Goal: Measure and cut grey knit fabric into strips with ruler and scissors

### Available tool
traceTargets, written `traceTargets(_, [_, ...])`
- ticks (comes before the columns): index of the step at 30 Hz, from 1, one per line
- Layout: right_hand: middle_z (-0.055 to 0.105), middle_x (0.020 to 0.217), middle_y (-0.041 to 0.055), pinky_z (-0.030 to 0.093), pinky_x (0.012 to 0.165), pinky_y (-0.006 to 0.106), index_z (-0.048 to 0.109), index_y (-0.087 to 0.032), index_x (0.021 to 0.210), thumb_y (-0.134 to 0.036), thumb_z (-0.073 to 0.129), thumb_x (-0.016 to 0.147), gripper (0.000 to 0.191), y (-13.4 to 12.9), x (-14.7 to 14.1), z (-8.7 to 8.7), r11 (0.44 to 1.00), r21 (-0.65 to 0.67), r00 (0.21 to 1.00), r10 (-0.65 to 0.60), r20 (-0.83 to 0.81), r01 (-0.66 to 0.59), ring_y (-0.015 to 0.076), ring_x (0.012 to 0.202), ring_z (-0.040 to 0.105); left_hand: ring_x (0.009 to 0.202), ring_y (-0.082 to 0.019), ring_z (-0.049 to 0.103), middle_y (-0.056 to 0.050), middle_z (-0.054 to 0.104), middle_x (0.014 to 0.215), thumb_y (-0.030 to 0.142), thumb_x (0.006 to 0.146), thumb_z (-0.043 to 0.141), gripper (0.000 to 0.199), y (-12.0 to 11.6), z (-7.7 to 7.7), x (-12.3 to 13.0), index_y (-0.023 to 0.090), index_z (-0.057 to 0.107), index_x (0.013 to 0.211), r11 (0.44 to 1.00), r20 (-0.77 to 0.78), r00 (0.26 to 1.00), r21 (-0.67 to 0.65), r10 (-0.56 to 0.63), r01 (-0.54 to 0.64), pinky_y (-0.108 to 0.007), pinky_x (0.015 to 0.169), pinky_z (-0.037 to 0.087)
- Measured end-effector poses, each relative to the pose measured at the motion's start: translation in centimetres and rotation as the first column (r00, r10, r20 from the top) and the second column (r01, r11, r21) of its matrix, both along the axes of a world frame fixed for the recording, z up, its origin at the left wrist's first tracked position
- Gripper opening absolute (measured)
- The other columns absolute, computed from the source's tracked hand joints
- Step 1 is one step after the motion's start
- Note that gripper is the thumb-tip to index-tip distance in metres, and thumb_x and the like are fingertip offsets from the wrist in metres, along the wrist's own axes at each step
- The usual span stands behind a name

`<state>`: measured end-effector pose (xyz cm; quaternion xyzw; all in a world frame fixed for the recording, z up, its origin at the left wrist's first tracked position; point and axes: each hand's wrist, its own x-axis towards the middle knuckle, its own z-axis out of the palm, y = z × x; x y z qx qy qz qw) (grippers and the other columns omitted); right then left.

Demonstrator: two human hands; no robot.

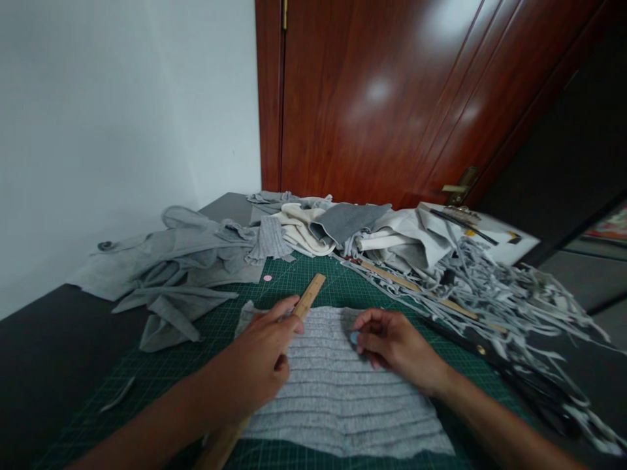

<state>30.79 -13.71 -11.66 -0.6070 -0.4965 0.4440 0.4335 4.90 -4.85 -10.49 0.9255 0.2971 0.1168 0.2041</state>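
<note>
A grey ribbed piece of fabric lies spread on a green cutting mat. Across its left part runs a wooden ruler, slanting from bottom left to upper right. My left hand grips the ruler from above, fingers around its upper part. Over the right half of the fabric, my right hand pinches a small blue disc between thumb and fingers.
Grey cloth pieces are heaped at the left, with more folded fabric at the back. Black scissors, a second wooden ruler and tangled fabric strips lie at the right. A pink disc rests on the mat.
</note>
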Motion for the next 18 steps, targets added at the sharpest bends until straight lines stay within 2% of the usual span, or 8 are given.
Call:
traceTargets(2, [0.068, 0.065, -0.0003, 0.028, 0.036, 0.018, 0.065, -0.017, 0.087, -0.031, 0.072, 0.076, 0.020, 2.2, 1.1, 0.4, 1.000, 0.027, 0.998, -0.002, 0.059, 0.000, 0.0083, 0.041, 0.051, 0.153, -0.029, 0.038, -0.016, 0.036, 0.166, -0.006, 0.074, 0.049, 0.058, 0.4, -0.3, 0.1, 0.018, 0.061, 0.125, 0.998, 0.003, 0.999, 0.040, 0.049, -0.049, -0.048, 0.121, 0.039])
traceTargets(5, [0.070, 0.067, 0.0014, 0.033, 0.037, 0.019, 0.068, -0.016, 0.092, -0.027, 0.069, 0.079, 0.017, 5.9, 2.4, 1.0, 0.996, 0.082, 0.985, -0.044, 0.165, 0.030, 0.0105, 0.044, 0.056, 0.146, -0.029, 0.049, -0.016, 0.042, 0.161, -0.007, 0.074, 0.048, 0.059, 0.7, -0.3, 0.4, 0.017, 0.062, 0.126, 0.992, 0.001, 0.996, 0.088, 0.093, -0.093, -0.047, 0.119, 0.043])
traceTargets(7, [0.075, 0.082, 0.0058, 0.041, 0.040, 0.021, 0.068, -0.016, 0.113, -0.027, 0.064, 0.085, 0.030, 7.6, 3.5, 1.8, 0.991, 0.123, 0.964, -0.080, 0.252, 0.050, 0.0140, 0.052, 0.065, 0.138, -0.029, 0.056, -0.016, 0.048, 0.156, -0.006, 0.075, 0.047, 0.058, 0.8, -0.2, 0.4, 0.016, 0.064, 0.126, 0.989, 0.007, 0.994, 0.108, 0.105, -0.105, -0.046, 0.117, 0.045])
traceTargets(9, [0.077, 0.096, 0.0092, 0.051, 0.048, 0.025, 0.062, -0.018, 0.131, -0.026, 0.059, 0.091, 0.041, 7.9, 5.0, 3.3, 0.986, 0.158, 0.929, -0.101, 0.357, 0.047, 0.0178, 0.065, 0.071, 0.131, -0.028, 0.063, -0.016, 0.055, 0.150, -0.004, 0.076, 0.047, 0.056, 0.9, -0.2, 0.5, 0.016, 0.067, 0.124, 0.988, 0.025, 0.995, 0.119, 0.099, -0.102, -0.044, 0.113, 0.048])
traceTargets(11, [0.078, 0.099, 0.0099, 0.057, 0.060, 0.030, 0.063, -0.018, 0.134, -0.026, 0.056, 0.094, 0.041, 6.5, 7.1, 5.1, 0.984, 0.175, 0.869, -0.108, 0.482, 0.025, 0.0205, 0.075, 0.073, 0.125, -0.028, 0.066, -0.015, 0.060, 0.145, -0.001, 0.076, 0.046, 0.054, 1.2, -0.4, 0.5, 0.016, 0.070, 0.122, 0.987, 0.049, 0.994, 0.126, 0.097, -0.103, -0.041, 0.111, 0.051])
traceTargets(14, [0.078, 0.090, 0.0069, 0.054, 0.071, 0.033, 0.074, -0.019, 0.114, -0.024, 0.063, 0.090, 0.027, 1.8, 10.8, 7.7, 0.992, 0.126, 0.719, -0.087, 0.690, 0.000, 0.0228, 0.079, 0.071, 0.122, -0.029, 0.069, -0.016, 0.063, 0.145, 0.004, 0.077, 0.046, 0.053, 1.8, -0.8, 0.4, 0.015, 0.073, 0.121, 0.983, 0.083, 0.988, 0.121, 0.130, -0.140, -0.042, 0.109, 0.052])
traceTargets(16, [0.076, 0.077, 0.0047, 0.049, 0.067, 0.032, 0.077, -0.019, 0.095, -0.015, 0.066, 0.082, 0.018, -2.1, 13.1, 8.5, 0.999, 0.040, 0.599, -0.045, 0.799, 0.022, 0.0223, 0.071, 0.068, 0.120, -0.031, 0.070, -0.017, 0.065, 0.143, 0.008, 0.077, 0.046, 0.053, 2.3, -0.7, 0.3, 0.014, 0.074, 0.121, 0.981, 0.084, 0.985, 0.110, 0.154, -0.163, -0.044, 0.109, 0.052])
traceTargets(18, [0.074, 0.070, 0.0042, 0.045, 0.063, 0.030, 0.075, -0.019, 0.078, -0.007, 0.063, 0.075, 0.018, -5.6, 14.9, 8.2, 0.997, -0.040, 0.492, 0.000, 0.871, 0.072, 0.0215, 0.066, 0.067, 0.119, -0.032, 0.071, -0.015, 0.069, 0.138, 0.010, 0.076, 0.046, 0.051, 2.8, -0.4, 0.2, 0.016, 0.076, 0.118, 0.981, 0.078, 0.985, 0.110, 0.155, -0.163, -0.044, 0.108, 0.052])
